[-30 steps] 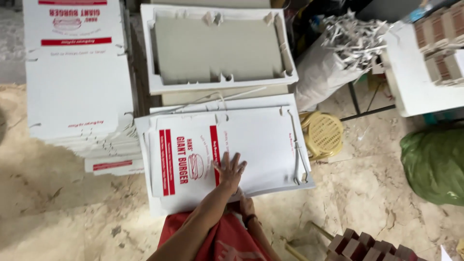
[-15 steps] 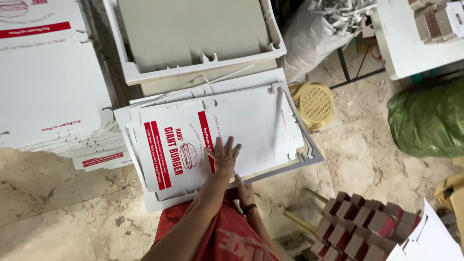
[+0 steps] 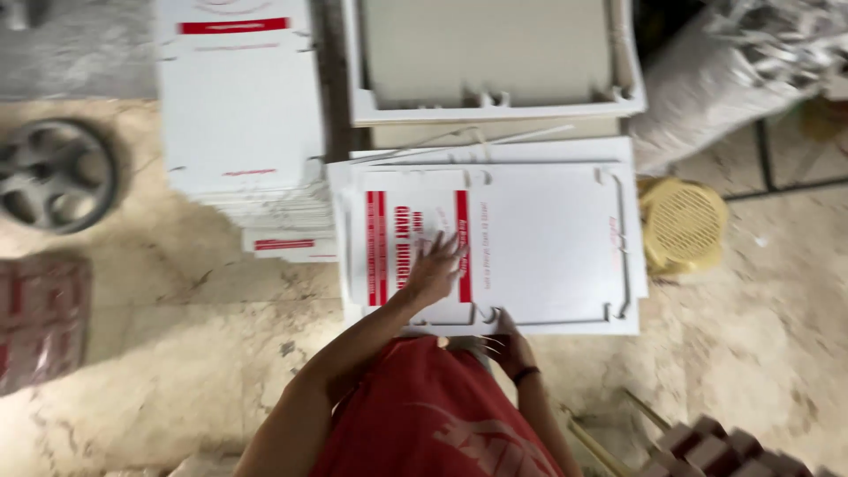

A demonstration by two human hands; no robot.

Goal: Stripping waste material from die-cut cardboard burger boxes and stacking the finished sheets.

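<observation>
Worn, pale stone floor (image 3: 177, 353) fills the view, crowded with stacks of flat white card. Straight ahead of the person, just past the red garment (image 3: 433, 415) at the bottom edge, lies the top sheet (image 3: 539, 238): a flat, die-cut white box blank with red bands and a printed panel near its left side, resting on a low pile of like sheets (image 3: 344, 256). Its long axis runs left to right across the view, with the near long edge close to the body.

The left hand (image 3: 435, 269) reaches forward and lies flat on the printed panel, fingers spread wide, palm down, gripping nothing. The right hand (image 3: 508, 344) is lower, at the near edge of the sheet close to a notch in the cut; it is blurred, and whether its fingers pinch the edge or only touch it I cannot tell. So the left hand is the one further onto the sheet, the right at its near rim.

Beyond the sheet sits a folded-up white tray-like box (image 3: 490, 62), to the left another tall stack of blanks (image 3: 238, 106). A yellow round grille (image 3: 682, 225) lies just right of the pile, a dark wheel (image 3: 57, 175) far left.
</observation>
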